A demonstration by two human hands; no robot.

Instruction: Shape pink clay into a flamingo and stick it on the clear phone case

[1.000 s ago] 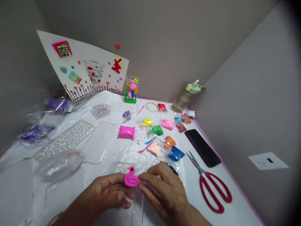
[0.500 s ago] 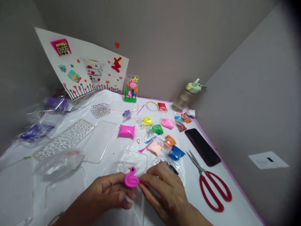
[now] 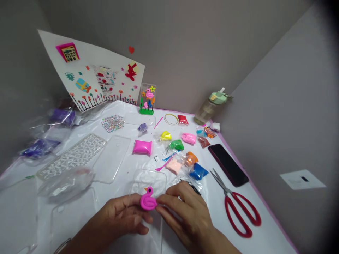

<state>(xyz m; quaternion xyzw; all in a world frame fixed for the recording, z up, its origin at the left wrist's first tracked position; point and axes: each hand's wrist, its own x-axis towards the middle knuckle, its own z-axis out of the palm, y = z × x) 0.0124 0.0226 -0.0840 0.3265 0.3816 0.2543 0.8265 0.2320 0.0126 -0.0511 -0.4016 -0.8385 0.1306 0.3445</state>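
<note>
A bright pink clay flamingo (image 3: 148, 201), with a black eye and an orange beak, sits upright between my hands. My left hand (image 3: 123, 215) supports it from the left on curled fingers, its thumb lying lower. From the right, my right hand (image 3: 185, 211) pinches the flamingo's tail end between thumb and fingertips. Beneath and behind the figure lies a clear phone case (image 3: 152, 179), partly hidden by my hands. Beyond it on the white table are a pink clay packet (image 3: 142, 147) and a peach clay packet (image 3: 174, 165).
Red-handled scissors (image 3: 233, 204) and a black phone (image 3: 228, 165) lie at the right. Several clay packets surround a blue one (image 3: 198, 171). A decorated case (image 3: 147, 99) stands at the back, near a bottle (image 3: 210, 107). Clear cases (image 3: 113, 158) and plastic bags (image 3: 66, 181) lie left.
Almost nothing differs. My right fingers have shifted very slightly at the flamingo's tail, and the view has moved a touch.
</note>
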